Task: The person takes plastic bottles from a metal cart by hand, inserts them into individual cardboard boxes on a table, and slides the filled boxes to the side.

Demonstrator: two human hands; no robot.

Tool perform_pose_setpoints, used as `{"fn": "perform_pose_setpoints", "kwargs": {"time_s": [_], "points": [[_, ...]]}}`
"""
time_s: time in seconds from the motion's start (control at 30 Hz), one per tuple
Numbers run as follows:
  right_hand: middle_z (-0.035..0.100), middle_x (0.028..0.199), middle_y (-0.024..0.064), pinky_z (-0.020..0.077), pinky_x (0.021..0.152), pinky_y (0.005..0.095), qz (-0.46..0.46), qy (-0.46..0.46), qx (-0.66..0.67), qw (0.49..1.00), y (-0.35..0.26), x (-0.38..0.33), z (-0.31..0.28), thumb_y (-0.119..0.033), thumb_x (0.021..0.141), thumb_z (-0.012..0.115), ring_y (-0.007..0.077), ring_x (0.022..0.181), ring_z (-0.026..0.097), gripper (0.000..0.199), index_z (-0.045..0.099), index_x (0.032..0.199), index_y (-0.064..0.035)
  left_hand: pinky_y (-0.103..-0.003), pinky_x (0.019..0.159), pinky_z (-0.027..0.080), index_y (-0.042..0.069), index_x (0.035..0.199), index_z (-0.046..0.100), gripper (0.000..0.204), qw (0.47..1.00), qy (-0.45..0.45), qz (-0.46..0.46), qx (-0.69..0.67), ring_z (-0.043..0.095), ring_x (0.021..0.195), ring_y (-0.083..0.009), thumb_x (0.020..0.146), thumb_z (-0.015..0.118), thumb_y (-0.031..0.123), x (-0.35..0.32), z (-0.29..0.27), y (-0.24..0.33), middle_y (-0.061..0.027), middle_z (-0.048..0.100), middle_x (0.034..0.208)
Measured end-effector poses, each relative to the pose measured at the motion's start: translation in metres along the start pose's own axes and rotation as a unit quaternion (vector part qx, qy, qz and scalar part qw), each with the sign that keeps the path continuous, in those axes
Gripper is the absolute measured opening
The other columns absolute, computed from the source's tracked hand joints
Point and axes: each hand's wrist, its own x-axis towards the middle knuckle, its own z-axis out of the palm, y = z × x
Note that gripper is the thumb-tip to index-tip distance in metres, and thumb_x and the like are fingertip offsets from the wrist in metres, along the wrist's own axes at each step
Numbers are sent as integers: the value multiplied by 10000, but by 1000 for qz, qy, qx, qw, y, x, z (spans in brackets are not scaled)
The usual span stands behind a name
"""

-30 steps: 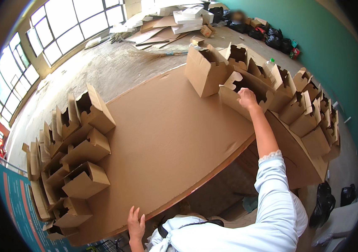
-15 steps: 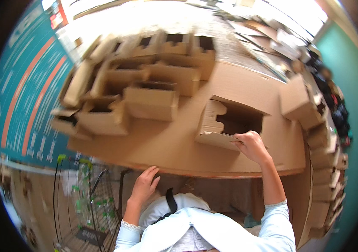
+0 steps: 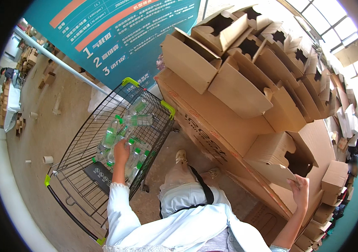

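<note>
My left hand [image 3: 122, 152] reaches down into a wire shopping cart [image 3: 76, 138], among several clear plastic bottles [image 3: 111, 136] with green caps and green labels. It touches or nearly touches the bottles; its fingertips are hidden behind the back of the hand, so a grip cannot be made out. My right hand [image 3: 299, 190] is closed on the near top edge of an open cardboard box [image 3: 267, 166]. That box stands on a large cardboard surface, and its inside is dark, with contents hidden.
Several open cardboard boxes [image 3: 246, 90] stand close together on the far part of the cardboard surface [image 3: 229, 122]. More boxes [image 3: 335, 176] line the right side. A dark panel [image 3: 97, 176] lies in the cart. Behind it stands a teal printed board [image 3: 145, 38].
The view has swung left toward the cart. My left hand has left the cardboard edge and reached down among the bottles. My right hand still holds the box's edge.
</note>
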Motion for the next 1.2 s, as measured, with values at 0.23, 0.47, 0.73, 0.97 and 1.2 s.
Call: {"fn": "perform_pose_setpoints", "kwargs": {"time_s": [0.23,0.47,0.73,0.97,1.2], "points": [[668,894,78,539,731,283,61,34,127,989,44,-23,2,49,867,687,107,800,628,209,622,1064,24,-434,944,493,56,1287,487,651,964,-67,-179,187,506,1209,-387,704,773,98,6,49,-78,-167,514,1302],[644,791,-23,470,709,233,133,-19,61,989,-1,-5,-1,-3,867,698,55,771,564,104,690,961,42,-423,958,500,78,1258,490,768,952,-136,-212,172,529,1192,-340,596,872,147,33,41,-120,-145,498,1285],[643,808,101,497,723,303,124,-118,-78,982,9,3,-15,-52,821,737,172,741,606,192,637,964,28,-399,985,472,-9,1261,488,752,958,14,-74,277,573,1148,-345,642,850,216,27,114,-173,-195,593,1204],[673,764,174,517,667,353,115,-74,-57,989,-33,12,-16,-137,802,754,294,672,636,190,703,923,0,-467,879,506,16,1134,607,732,975,-21,-196,107,617,1019,-415,529,912,291,23,57,-98,-203,650,1095],[711,1023,134,410,1054,476,-27,-141,-143,979,-11,0,-32,-312,731,816,316,1126,603,431,704,1053,-48,-433,906,486,-37,1204,585,652,974,205,-69,-68,641,993,-360,685,858,248,46,-30,12,-211,652,1144]]}}
